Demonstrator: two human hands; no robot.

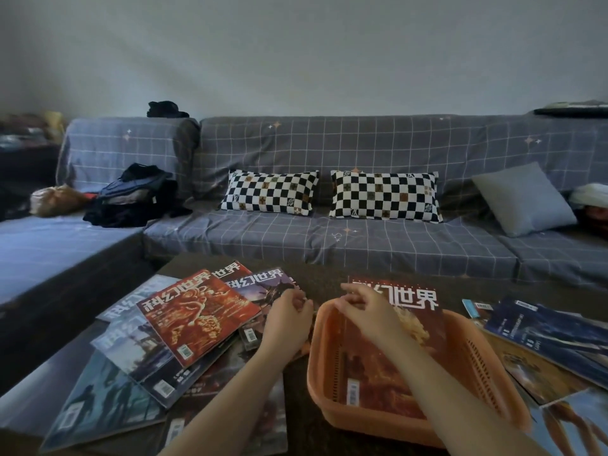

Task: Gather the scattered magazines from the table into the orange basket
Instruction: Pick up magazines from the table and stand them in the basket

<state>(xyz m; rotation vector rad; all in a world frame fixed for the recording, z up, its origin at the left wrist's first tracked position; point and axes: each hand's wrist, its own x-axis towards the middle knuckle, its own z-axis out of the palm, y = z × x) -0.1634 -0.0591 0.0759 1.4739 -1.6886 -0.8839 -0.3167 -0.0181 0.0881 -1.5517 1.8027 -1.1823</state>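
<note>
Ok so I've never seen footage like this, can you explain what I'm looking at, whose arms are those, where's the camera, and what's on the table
There is no machine here. A person wears a camera on the head, looking forward and down, so the two bare arms reaching in from below are their own. In front is a dark table with a sofa behind it. An orange basket sits on the table with one red magazine already lying in it. More magazines lie scattered in a pile on the left and a pile on the right. The left hand touches the edge of the left pile. The right hand hovers over the basket, fingers loosely curled, holding nothing that I can see.
</note>
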